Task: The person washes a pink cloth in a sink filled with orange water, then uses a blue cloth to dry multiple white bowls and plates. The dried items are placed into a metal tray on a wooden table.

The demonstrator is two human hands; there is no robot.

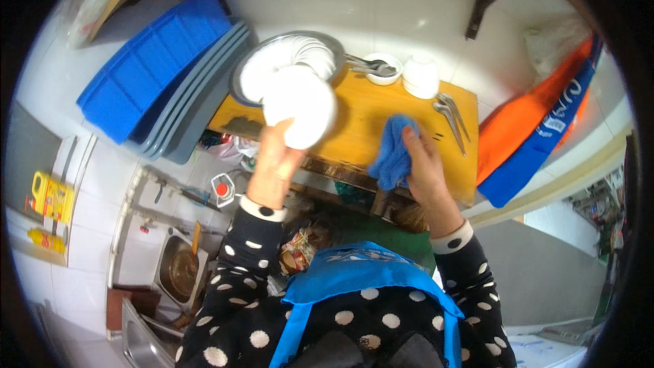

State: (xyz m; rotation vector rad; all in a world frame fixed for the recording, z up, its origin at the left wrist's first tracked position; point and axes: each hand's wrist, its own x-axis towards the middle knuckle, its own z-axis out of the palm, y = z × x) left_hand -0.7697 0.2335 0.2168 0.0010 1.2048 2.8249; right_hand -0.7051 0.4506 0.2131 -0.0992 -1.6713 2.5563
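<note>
My left hand [278,161] holds a white plate [301,105] by its near edge, in front of a wide dark-rimmed basin [337,46] filled with white plates [311,53]. A blue cloth [393,153] is gripped in my right hand [426,163], over the near right part of the yellow wooden table [357,128]. Behind it stand a white bowl [384,77] with spoons in it and a stack of white bowls [421,76]. Metal spoons [452,125] lie on the table to the right of the cloth.
Blue and grey plastic trays [153,66] lean at the left of the table. An orange and blue cloth [531,122] hangs at the right. Lower left are a metal sink [179,266] and a yellow jug [53,197]. Wall brackets [480,5] project above.
</note>
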